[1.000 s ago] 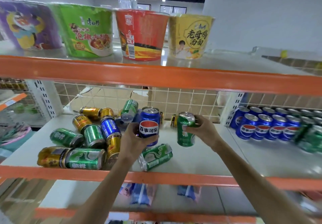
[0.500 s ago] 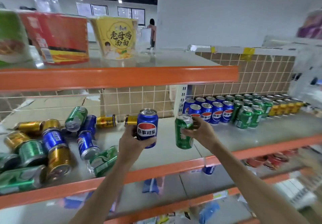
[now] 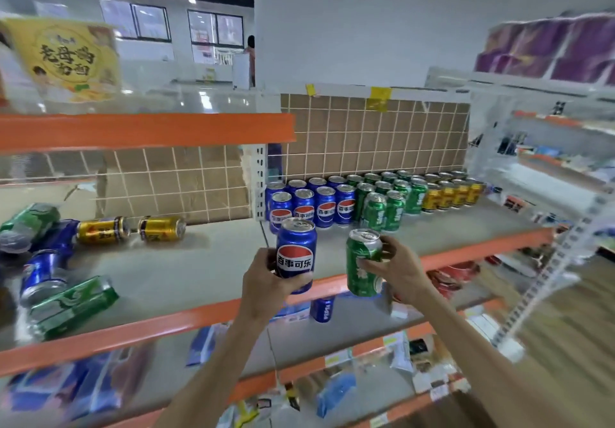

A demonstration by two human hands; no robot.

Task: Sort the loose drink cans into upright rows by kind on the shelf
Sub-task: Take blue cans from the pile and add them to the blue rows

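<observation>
- So your left hand is wrapped round a glossy blue can, held upright above the shelf's front edge.
- Your right hand pinches a green can by its sides, tilted a bit, just beside the blue one.
- Behind them, upright rows: blue cans, then green cans, then gold cans, silver pull-tab tops showing.
- Off to the left, loose cylinders lie on their sides on the matte grey board: two gold cans, plus blurry blue and green ones.
- Brown tile wall behind, orange metal shelf rails.
</observation>
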